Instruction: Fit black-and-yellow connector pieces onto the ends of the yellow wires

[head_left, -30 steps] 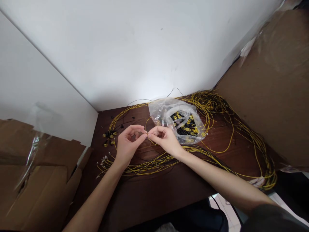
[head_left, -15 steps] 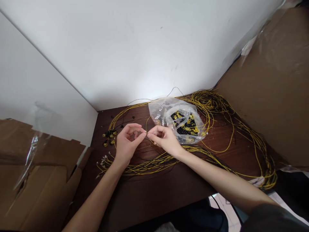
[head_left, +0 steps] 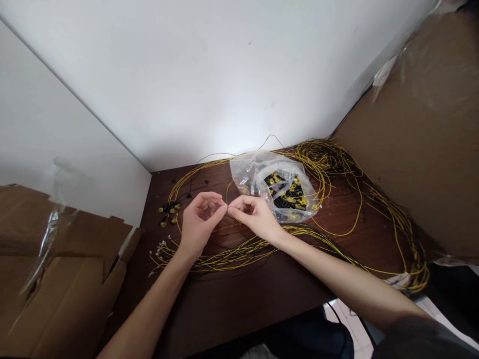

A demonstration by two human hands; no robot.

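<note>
The left hand [head_left: 195, 223] and right hand [head_left: 258, 217] bring pinched fingertips together at frame centre; I cannot tell whether they grasp the yellow wire [head_left: 226, 190] beside them. Right of centre, 1 clear bag [head_left: 244, 165] contains black-and-yellow parts [head_left: 290, 200].

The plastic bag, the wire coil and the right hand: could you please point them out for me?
Plastic bag [head_left: 245, 168]: head view, clear film at its upper left.
Wire coil [head_left: 319, 156]: head view, strands near its middle.
Right hand [head_left: 259, 216]: head view, near the thumb's base.

White wall [head_left: 187, 75], dark table [head_left: 243, 299], tiled floor [head_left: 352, 326]
</note>
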